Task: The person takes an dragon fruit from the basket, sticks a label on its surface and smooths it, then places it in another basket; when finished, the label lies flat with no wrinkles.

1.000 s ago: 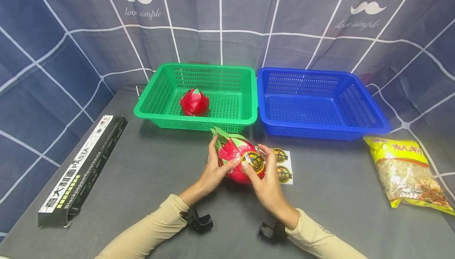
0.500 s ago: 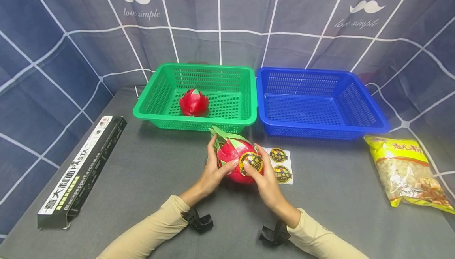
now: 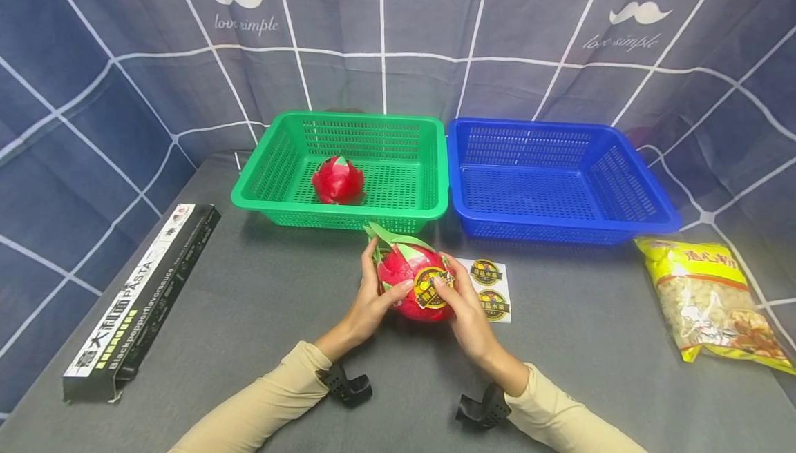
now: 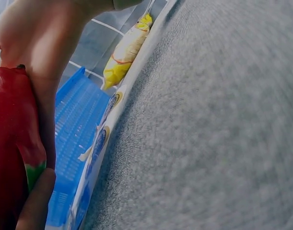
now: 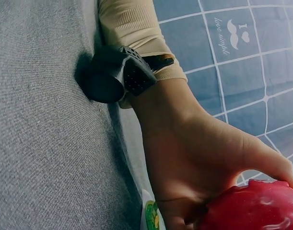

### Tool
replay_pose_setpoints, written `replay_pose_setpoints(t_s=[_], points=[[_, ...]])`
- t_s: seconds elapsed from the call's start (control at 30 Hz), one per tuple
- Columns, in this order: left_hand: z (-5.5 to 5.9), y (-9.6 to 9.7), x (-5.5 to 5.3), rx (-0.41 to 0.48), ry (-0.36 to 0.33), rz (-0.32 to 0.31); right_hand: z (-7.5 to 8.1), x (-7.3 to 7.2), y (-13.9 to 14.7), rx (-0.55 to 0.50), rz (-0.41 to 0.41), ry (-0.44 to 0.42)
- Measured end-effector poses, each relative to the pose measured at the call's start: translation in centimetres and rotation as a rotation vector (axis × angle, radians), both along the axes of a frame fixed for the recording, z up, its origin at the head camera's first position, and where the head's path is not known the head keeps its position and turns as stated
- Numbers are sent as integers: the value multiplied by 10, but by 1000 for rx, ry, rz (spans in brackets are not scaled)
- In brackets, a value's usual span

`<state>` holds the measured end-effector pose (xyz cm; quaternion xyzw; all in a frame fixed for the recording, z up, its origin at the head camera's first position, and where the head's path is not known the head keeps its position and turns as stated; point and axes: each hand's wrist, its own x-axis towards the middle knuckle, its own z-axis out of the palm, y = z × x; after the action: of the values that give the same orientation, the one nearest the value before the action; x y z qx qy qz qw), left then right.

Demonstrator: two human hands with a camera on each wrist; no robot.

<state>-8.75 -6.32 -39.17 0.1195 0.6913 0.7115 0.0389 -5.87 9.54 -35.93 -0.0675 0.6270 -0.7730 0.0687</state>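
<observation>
Grey tabletop [image 3: 261, 329] stretches open to your left as far as a black PASTA box [image 3: 143, 301], laid along the left edge, and to your right as far as a yellow bag [image 3: 709, 301] near the far side. At the centre, your left hand [image 3: 363, 301] and right hand [image 3: 466, 311] both grip a red dragon fruit [image 3: 398, 270], your right thumb on the black-and-gold sticker [image 3: 429, 291] across its front, your left thumb just beside it. A green basket [image 3: 338, 217] holding a second dragon fruit [image 3: 338, 182] stands just beyond, beside a blue basket [image 3: 566, 227]; together they block your way forward, a gridded curtain [image 3: 429, 18] behind them. A sticker sheet [image 3: 502, 284] lies partly hidden by your right hand. The left wrist view reveals what the head view hides: the blue basket showing through a gap between fruit and tabletop. The right wrist view catches a palm against the red skin, below a beige sleeve [image 5: 132, 21] and black wrist mount [image 5: 105, 81].
</observation>
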Motion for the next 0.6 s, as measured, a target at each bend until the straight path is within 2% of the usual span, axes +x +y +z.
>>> replay_pose_setpoints(t_s=[0.23,0.47,0.6], points=[[-1,0,1,18,1,2,1,0,1,-60,22,-5],[-1,0,1,24,-1,10,2,-1,3,-127,24,-121],[-1,0,1,20,-1,10,2,-2,4,-144,35,-147]])
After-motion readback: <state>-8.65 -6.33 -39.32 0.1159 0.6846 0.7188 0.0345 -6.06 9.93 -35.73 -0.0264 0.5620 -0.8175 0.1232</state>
